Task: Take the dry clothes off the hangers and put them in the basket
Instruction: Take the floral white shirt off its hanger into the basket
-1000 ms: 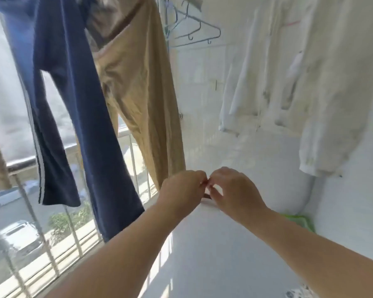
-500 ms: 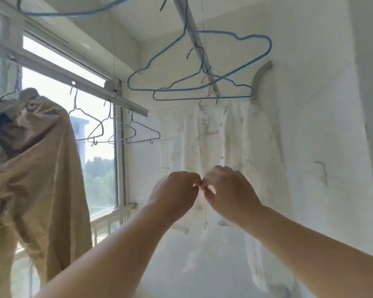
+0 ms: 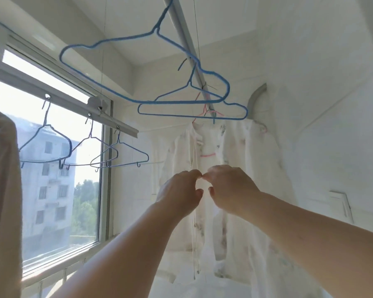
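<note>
**Two hands at the white clothes**

White garments [image 3: 241,160] are hanging on a pink hanger [image 3: 207,155] at the far wall. The left hand [image 3: 179,194] and right hand [image 3: 230,190] are meeting fingertip to fingertip before them, fingers curled; what they are pinching, I cannot tell. Two blue hangers [image 3: 142,76] are dangling bare overhead, three more [image 3: 84,151] by the window [image 3: 52,168].

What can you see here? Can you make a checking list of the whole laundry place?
Surface: nothing seen.
Job's things: white printed garments hang on pink hangers; tan cloth hangs at left; basket not seen.
Clutter: empty blue wire hangers, two overhead, three by the window.
Hands: left hand and right hand raised, fingertips together; whether they pinch anything cannot be told.
Cables: thin white cord hangs down.
Surroundings: window, white walls.
</note>
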Tool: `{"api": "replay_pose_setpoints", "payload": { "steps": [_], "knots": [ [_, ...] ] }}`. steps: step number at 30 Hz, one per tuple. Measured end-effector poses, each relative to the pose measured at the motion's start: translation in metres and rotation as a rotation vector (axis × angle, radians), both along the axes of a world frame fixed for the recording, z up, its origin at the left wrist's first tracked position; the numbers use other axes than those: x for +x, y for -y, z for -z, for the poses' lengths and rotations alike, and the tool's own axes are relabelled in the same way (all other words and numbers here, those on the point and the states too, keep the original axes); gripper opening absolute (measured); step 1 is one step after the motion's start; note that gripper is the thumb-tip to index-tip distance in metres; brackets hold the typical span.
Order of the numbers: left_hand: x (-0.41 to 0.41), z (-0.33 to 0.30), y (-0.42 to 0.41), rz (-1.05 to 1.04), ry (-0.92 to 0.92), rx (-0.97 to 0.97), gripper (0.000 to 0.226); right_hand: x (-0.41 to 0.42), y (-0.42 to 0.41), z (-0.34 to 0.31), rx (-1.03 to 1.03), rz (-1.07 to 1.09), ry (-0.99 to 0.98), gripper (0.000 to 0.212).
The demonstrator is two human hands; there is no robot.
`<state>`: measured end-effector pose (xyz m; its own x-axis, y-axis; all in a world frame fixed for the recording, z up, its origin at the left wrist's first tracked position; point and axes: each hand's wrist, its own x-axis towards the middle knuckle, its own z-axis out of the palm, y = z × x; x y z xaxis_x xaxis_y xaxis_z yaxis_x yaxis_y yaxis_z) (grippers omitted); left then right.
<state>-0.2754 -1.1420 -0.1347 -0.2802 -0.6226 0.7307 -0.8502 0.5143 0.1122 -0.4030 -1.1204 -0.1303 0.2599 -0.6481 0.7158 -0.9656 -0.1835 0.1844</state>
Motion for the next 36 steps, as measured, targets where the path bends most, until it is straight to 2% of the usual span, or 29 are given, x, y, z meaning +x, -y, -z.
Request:
{"api": "replay_pose_setpoints", "payload": {
  "steps": [10,16,24,29,31,33,34,36],
  "knots": [
    [0.009,-0.082,0.140,0.088,-0.050,-0.182,0.046,0.016,0.125,-0.077,-0.195,0.206,-0.118,0.042],
    [0.003,-0.135,0.214,0.136,-0.098,-0.261,0.054,0.023,0.185,-0.132,-0.330,0.348,-0.162,0.052],
    [-0.010,-0.179,0.288,0.215,-0.137,-0.192,0.062,0.021,0.242,-0.170,-0.356,0.506,-0.220,0.060],
    [-0.025,-0.192,0.320,0.317,-0.217,-0.101,0.052,0.018,0.267,-0.188,-0.361,0.558,-0.214,0.066],
    [-0.032,-0.191,0.321,0.330,-0.276,-0.105,0.050,0.017,0.270,-0.193,-0.376,0.559,-0.203,0.062],
    [-0.038,-0.185,0.320,0.295,-0.295,-0.145,0.054,0.017,0.271,-0.197,-0.401,0.558,-0.216,0.047],
    [-0.039,-0.182,0.319,0.277,-0.296,-0.164,0.060,0.016,0.269,-0.200,-0.420,0.552,-0.224,0.039],
    [-0.043,-0.176,0.319,0.246,-0.308,-0.183,0.074,0.015,0.267,-0.203,-0.435,0.552,-0.242,0.038]
  ]
}}
